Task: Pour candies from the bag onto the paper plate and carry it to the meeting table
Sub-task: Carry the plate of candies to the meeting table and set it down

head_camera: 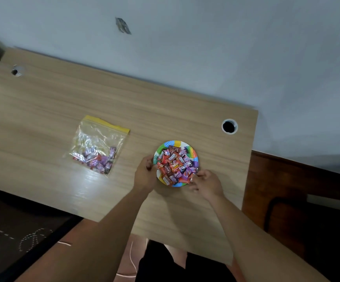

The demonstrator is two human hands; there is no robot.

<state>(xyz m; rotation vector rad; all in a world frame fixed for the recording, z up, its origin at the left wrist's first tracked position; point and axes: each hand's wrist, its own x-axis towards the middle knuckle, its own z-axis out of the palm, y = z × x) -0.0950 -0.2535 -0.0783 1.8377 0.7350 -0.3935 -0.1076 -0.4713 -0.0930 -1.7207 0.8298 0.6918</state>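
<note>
Paper plate [193, 153] rainbow-rimmed, heaped with wrapped candies [175, 166], left hand [144, 174] and right hand [206, 183] grips closed on opposite rims.

Bare forearms, no sleeves; left hand [144, 176] and right hand [206, 183] ungloved. Black shorts [165, 267] at bottom edge.

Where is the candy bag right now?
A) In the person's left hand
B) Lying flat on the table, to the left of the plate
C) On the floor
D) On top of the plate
B: the bag lies flat on the table, well to the left of the plate, with some candies inside it, while the left hand and right hand are both at the plate's rim.
</note>
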